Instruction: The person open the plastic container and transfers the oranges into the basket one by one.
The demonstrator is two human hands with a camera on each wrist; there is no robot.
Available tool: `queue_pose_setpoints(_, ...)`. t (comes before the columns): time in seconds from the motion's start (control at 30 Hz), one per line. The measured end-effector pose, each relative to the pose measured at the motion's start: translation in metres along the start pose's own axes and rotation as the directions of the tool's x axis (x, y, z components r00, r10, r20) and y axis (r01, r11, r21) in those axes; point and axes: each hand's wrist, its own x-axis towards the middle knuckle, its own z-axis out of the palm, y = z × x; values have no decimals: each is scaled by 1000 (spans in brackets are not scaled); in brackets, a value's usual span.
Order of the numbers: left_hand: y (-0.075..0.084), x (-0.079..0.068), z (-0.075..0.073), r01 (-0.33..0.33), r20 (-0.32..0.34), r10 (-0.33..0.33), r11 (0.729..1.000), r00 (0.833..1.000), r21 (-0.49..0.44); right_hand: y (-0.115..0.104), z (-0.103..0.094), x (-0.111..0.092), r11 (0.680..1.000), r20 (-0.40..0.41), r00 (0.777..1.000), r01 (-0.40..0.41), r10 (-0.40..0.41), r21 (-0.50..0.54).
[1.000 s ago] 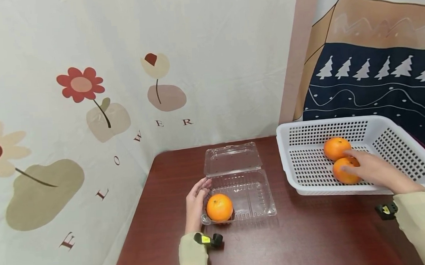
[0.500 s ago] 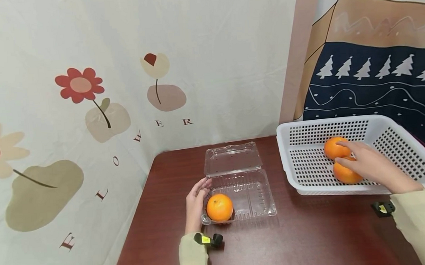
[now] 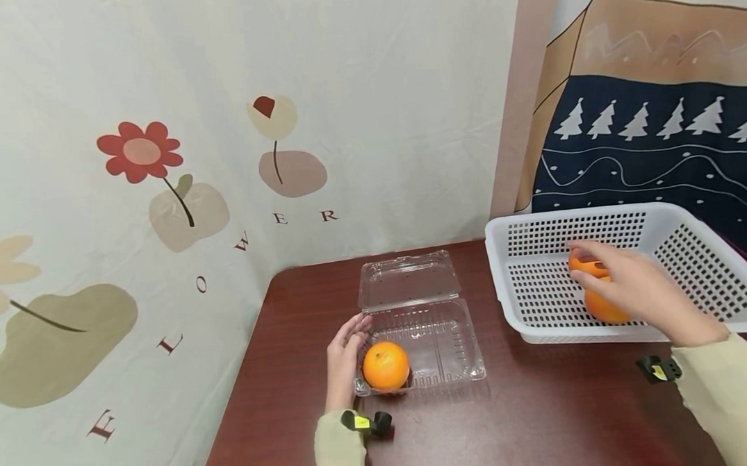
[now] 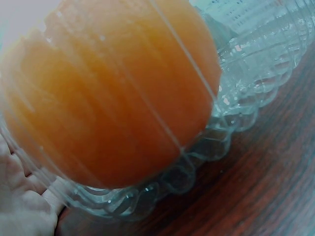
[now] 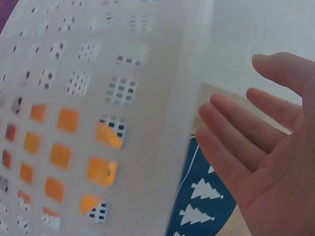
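Note:
In the head view my left hand (image 3: 343, 356) rests along the left side of an open clear plastic clamshell box (image 3: 441, 341), fingertips at its rim. One orange (image 3: 387, 366) sits in the box's front left corner; in the left wrist view that orange (image 4: 113, 93) shows through the ribbed wall beside my fingers. My right hand (image 3: 645, 287) hovers over a white basket (image 3: 521, 324), with fingers and thumb extended and nothing held. Under it lie two oranges, the far orange (image 3: 581, 262) and the near orange (image 3: 604, 305), both partly hidden by the hand.
The box's lid (image 3: 408, 281) lies folded back toward the wall cloth (image 3: 406, 120). Brown tabletop (image 3: 482, 423) stretches in front of the box and basket. The basket's perforated side (image 5: 147, 147) fills much of the right wrist view.
My right hand has moved left over the basket, from the near orange toward the far one, and now covers more of both. The left hand, box and oranges stay put.

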Motion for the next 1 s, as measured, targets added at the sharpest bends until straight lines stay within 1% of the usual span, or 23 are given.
queue_pose_setpoints(0.1,-2,1,-1,1,-1,-1,1000,1000,-1,-8,1,0,999,-43,998,40,-40,2)
queue_pose_setpoints(0.23,-12,6,-2,-13,-17,13,1000,1000,6,-15,5,0,995,-107,989,103,-100,19)
queue_pose_setpoints(0.33,-20,9,-3,-32,-30,32,999,999,10,-20,9,-1,990,-140,981,137,-132,22)
queue_pose_setpoints(0.4,-22,10,-2,-36,-35,36,999,999,14,-23,12,-1,987,-156,975,161,-156,21)
queue_pose_setpoints(0.5,-21,10,-3,-37,-30,37,999,999,9,-29,17,0,980,-172,967,196,-187,34)
queue_pose_setpoints(0.73,-10,5,-3,-25,-6,25,999,1000,-20,-45,26,2,975,-169,968,203,-186,95)
queue_pose_setpoints(0.9,-4,-1,-1,-12,-4,12,1000,1000,-12,-53,34,2,961,-187,955,252,-229,113)
queue_pose_setpoints(1.0,-2,-1,-1,-9,-4,9,1000,1000,-18,-57,39,3,956,-203,950,264,-236,125)
